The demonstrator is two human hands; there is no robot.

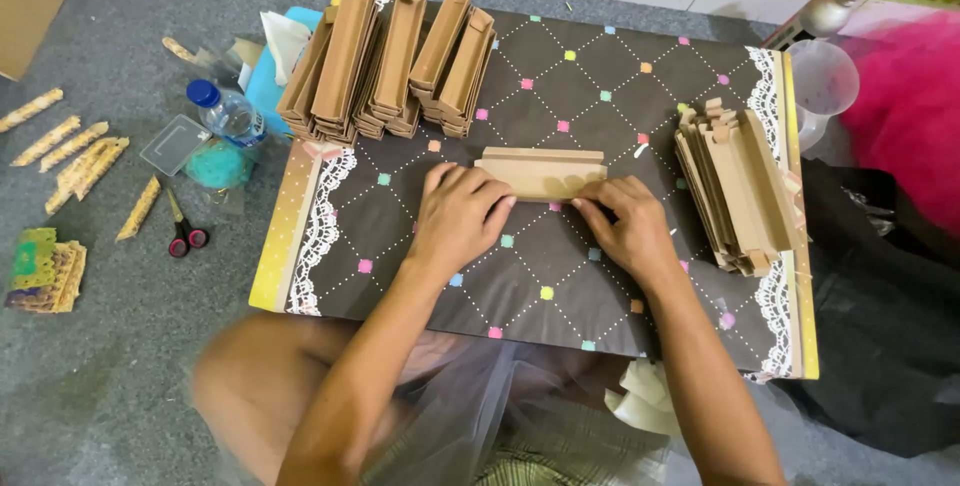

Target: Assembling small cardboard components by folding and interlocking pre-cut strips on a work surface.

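Note:
A long brown cardboard piece (pixel 541 169) lies across the middle of a dark patterned board (pixel 560 76) with lace edges. My left hand (pixel 458 214) presses its left part, fingers curled over the near edge. My right hand (pixel 630 224) grips its right end with the fingertips. Several folded cardboard trays (pixel 390 56) are stacked in rows at the board's far left. A pile of flat cardboard blanks (pixel 735 186) leans at the right edge.
On the grey carpet to the left lie scissors (pixel 182 231), a small water bottle (pixel 226 111), a clear plastic lid (pixel 175 143), several patterned paper strips (pixel 75 151) and a stack of patterned cards (pixel 42 268). A clear cup (pixel 822 81) and pink fabric (pixel 910 106) sit at the right.

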